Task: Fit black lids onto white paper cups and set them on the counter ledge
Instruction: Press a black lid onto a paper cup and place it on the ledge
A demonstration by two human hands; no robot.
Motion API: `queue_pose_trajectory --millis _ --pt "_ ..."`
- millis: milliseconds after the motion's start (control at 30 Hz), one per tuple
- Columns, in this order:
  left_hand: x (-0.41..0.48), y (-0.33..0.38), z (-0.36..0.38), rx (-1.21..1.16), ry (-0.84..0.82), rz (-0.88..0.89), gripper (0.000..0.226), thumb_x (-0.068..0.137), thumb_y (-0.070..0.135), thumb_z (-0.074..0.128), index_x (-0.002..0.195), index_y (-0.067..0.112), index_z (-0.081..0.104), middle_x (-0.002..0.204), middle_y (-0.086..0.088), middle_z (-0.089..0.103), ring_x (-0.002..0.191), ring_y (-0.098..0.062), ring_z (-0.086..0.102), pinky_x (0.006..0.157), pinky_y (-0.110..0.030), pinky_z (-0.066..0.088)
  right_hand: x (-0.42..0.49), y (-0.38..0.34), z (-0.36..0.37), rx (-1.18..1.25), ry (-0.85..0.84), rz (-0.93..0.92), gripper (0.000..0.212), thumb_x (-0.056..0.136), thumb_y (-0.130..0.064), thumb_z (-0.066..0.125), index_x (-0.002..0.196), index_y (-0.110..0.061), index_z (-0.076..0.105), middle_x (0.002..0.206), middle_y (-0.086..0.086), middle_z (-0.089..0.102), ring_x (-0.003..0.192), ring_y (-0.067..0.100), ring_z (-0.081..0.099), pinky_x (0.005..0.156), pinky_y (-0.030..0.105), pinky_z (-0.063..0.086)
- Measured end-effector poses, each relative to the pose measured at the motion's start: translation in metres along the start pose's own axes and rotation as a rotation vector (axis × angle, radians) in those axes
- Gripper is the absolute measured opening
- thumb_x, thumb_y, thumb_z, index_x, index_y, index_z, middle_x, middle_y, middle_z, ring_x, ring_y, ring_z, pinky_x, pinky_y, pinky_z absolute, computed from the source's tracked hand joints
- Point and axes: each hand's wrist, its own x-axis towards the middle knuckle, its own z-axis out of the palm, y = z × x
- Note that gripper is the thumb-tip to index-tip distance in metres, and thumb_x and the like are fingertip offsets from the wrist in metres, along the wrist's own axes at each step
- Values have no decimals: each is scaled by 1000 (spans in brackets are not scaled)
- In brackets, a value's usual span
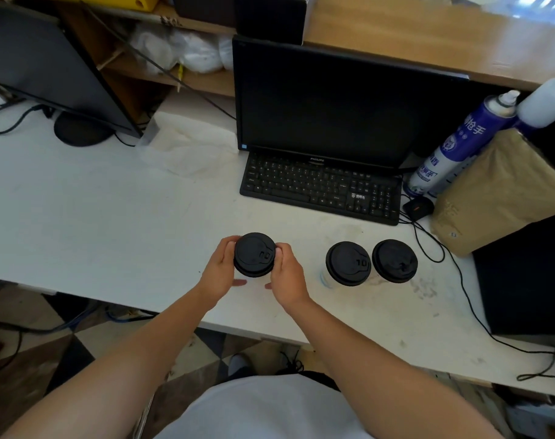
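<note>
Hands meet around one lidded cup near the desk's front edge: the left hand [220, 274] wraps its left side and the right hand [287, 277] its right, fingers curled under and thumbs up at the rim of the black lid [255, 254]. Both are grasping that cup, whose white wall is hidden beneath the lid and the palms. To the right, well apart from the hands, two more cups [349, 263] stand just beside each other on the white desk [95, 223], each capped with a black lid. Behind them lies a black keyboard [320, 188] in front of a dark monitor [330, 106]. A blue spray can [459, 147] leans beside a brown paper bag [497, 191].
</note>
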Motion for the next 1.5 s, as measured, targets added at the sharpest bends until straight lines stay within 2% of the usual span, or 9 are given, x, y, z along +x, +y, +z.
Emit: queue_pose_trajectory --millis 233,567,800,867,933,1067,1133,1300,1500 --pt "-4 22 -14 -321 7 -274 38 104 47 38 107 25 68 117 -7 67 112 -28 61 88 -52 57 -8 -14 -28 323 -264 119 27 102 -28 52 128 -26 61 129 0 59 109 17 62 84 33 60" --pt "11 69 -47 -262 -365 -363 37 101 49 41 111 25 68 117 -12 69 103 -24 58 85 -41 47 -2 -55 -53 -47 -402 -177 72 75 -25 87 137 -33 51 132 -13 58 116 3 54 70 5 44" --pt "10 36 -36 -372 -295 -354 54 100 62 28 128 29 61 127 -8 66 114 -31 62 87 -45 55 -1 -47 -50 -74 -396 -94 70 68 -28 88 126 -32 50 126 -12 58 114 14 61 90 38 59" --pt "9 20 -35 -76 -55 -208 48 101 56 34 129 24 57 131 -9 61 112 -29 61 92 -43 51 -1 -52 -55 -88 -366 -83 70 68 -27 88 127 -30 48 124 -11 57 110 13 61 85 36 59" --pt "8 -4 -42 527 156 7 48 100 53 40 138 24 49 143 -11 51 120 -32 51 99 -42 44 0 -64 -63 -118 -321 -115 70 69 -24 88 127 -28 48 121 -11 56 106 12 62 77 29 58" --pt "5 -45 -60 1108 97 -49 72 95 67 31 156 31 15 165 -8 10 145 -43 17 112 -55 31 10 -95 -78 -267 -224 -259 76 65 -21 89 128 -28 48 123 -6 55 106 14 60 72 22 56" --pt "5 -57 -62 1213 60 -92 79 93 72 26 157 32 2 167 -7 -6 148 -47 2 115 -61 22 15 -110 -84 -461 -194 -367 79 65 -22 88 132 -24 46 127 -3 51 110 16 55 80 20 49" --pt "4 -84 -61 1250 1 -122 84 89 77 19 156 36 -11 165 -8 -19 148 -50 -11 116 -67 11 19 -143 -92 -1115 -84 -645 79 72 -26 80 141 -21 42 136 2 48 122 26 51 111 47 38" --pt "-1 -96 -54 1283 -6 -156 88 87 80 14 153 35 -21 162 -10 -28 146 -51 -17 115 -70 5 15 -169 -82 -1758 -90 -794 82 75 -19 80 144 -17 36 143 12 44 130 36 47 117 61 25"
